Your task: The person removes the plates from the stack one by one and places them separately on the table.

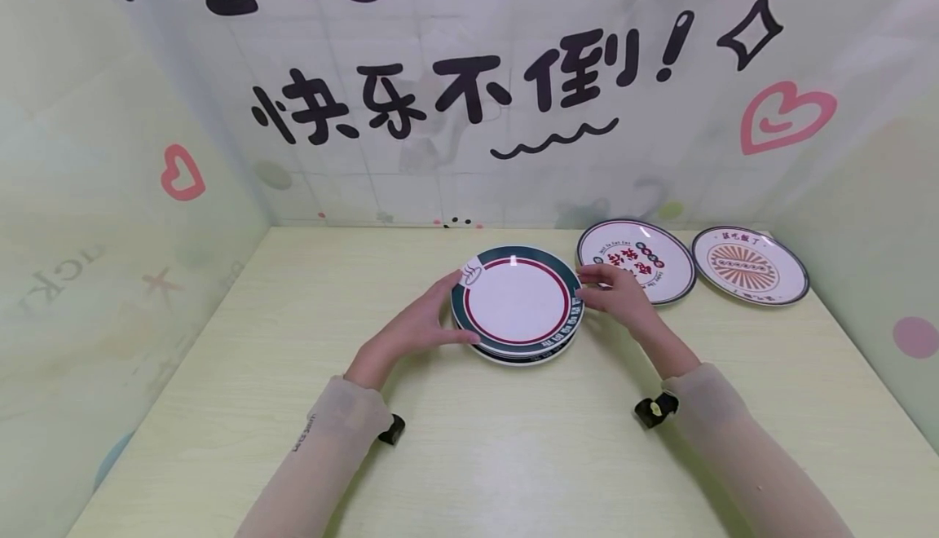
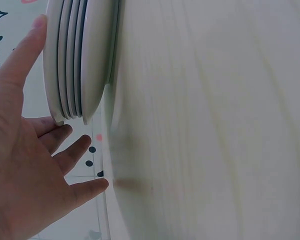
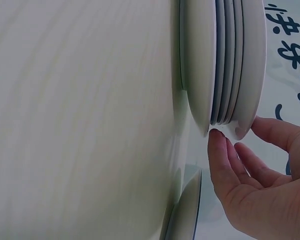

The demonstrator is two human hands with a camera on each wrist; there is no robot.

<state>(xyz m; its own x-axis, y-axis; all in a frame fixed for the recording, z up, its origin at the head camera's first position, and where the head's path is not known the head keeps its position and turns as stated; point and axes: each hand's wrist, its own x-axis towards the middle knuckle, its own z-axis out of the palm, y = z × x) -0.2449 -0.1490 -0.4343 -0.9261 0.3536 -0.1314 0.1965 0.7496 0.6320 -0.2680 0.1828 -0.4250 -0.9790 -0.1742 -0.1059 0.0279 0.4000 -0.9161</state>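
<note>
A stack of several plates (image 1: 519, 302) stands mid-table; its top plate is white with a green rim and red ring. At its left side is my left hand (image 1: 421, 318), fingers spread, the thumb over the near rim. In the left wrist view, my left thumb and index fingertip touch the top plate's edge (image 2: 52, 75), while the other fingers stand apart from it. My right hand (image 1: 616, 297) is at the stack's right side. In the right wrist view its thumb touches the top plate's edge (image 3: 252, 75), with loosely bent fingers beside the lower rims.
Behind my right hand lies a white plate with red lettering (image 1: 663, 265), partly covered. A white plate with an orange sunburst (image 1: 748, 265) is at the far right. A printed backdrop (image 1: 411, 187) rises behind the pale wooden table (image 1: 499, 448), with printed sides left and right.
</note>
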